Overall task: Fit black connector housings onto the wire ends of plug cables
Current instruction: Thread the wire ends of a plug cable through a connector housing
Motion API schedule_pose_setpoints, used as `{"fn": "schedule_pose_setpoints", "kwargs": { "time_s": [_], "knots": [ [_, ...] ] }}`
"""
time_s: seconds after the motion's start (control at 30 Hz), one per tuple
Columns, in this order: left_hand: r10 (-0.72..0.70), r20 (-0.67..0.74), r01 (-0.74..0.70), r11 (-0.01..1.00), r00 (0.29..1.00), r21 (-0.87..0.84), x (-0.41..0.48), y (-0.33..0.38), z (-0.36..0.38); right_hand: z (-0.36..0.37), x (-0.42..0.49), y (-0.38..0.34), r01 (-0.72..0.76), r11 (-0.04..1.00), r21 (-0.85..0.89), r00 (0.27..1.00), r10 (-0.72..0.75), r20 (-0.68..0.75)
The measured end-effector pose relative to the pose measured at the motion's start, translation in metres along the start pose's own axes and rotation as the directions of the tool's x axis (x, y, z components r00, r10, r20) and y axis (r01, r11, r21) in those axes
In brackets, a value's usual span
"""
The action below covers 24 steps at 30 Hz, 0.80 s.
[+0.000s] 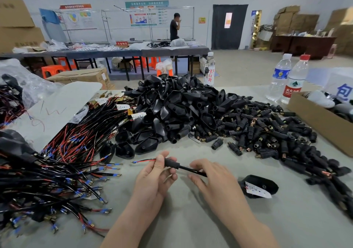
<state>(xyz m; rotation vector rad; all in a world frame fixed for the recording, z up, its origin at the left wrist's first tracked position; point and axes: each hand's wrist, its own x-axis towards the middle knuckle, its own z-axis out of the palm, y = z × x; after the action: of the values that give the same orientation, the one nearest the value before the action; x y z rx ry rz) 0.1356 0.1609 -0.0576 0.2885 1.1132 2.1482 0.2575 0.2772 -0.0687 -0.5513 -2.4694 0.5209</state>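
housings [172, 102] black | wires [145, 160] red, blue | stools [52, 70] orange | bottle cap [304, 57] red

On the table [296, 219], a heap of connector housings [172, 106] sits centre, cables [57, 171] piled to its left, plug connectors [267, 133] spread right, a cardboard box [321, 125] beyond them, water bottles [279, 77] behind.

Hidden behind the right hand [214, 179]: the lower-right run of the cable [189, 169] and the left end of the labelled black housing [267, 182]. Covered by the thumb of the left hand [154, 179]: the junction of the red and blue wires [142, 161] with the sleeve [171, 163]. Cut off at the left edge: the wire bundle [47, 181]; at the right edge, the cardboard box [315, 121]. Too small to read: the wall posters [145, 14], upper centre, and the housing's label print.
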Motion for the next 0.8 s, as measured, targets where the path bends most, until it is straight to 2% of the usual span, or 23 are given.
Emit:
{"fn": "schedule_pose_setpoints", "kwargs": {
  "time_s": [0.1,0.27,0.43,0.5,0.63,0.8],
  "knots": [
    [-0.005,-0.017,0.004,0.999,1.000,-0.043,0.001,0.001,-0.002,-0.001,0.001,0.001,-0.004,1.000,-0.017,0.999,0.003,-0.044],
    [-0.011,0.037,0.013,0.999,0.999,-0.041,-0.002,0.002,0.000,0.003,0.001,0.002,-0.019,0.995,0.101,0.997,0.027,-0.077],
    [-0.023,0.086,0.022,1.000,0.996,0.006,-0.005,-0.004,0.007,0.007,-0.001,-0.001,0.060,0.994,0.092,0.988,-0.045,-0.150],
    [0.002,0.066,-0.003,1.000,0.998,0.008,-0.004,-0.004,0.007,0.006,-0.001,0.001,0.099,0.995,0.019,0.977,-0.093,-0.193],
    [0.047,-0.005,-0.047,0.998,0.999,-0.030,-0.001,0.003,0.000,0.004,0.001,0.007,0.154,0.960,-0.235,0.955,-0.206,-0.215],
    [0.026,0.043,-0.027,0.999,0.999,0.025,-0.001,-0.003,0.003,0.005,0.000,0.008,0.186,0.945,-0.270,0.945,-0.248,-0.215]
  ]
}}
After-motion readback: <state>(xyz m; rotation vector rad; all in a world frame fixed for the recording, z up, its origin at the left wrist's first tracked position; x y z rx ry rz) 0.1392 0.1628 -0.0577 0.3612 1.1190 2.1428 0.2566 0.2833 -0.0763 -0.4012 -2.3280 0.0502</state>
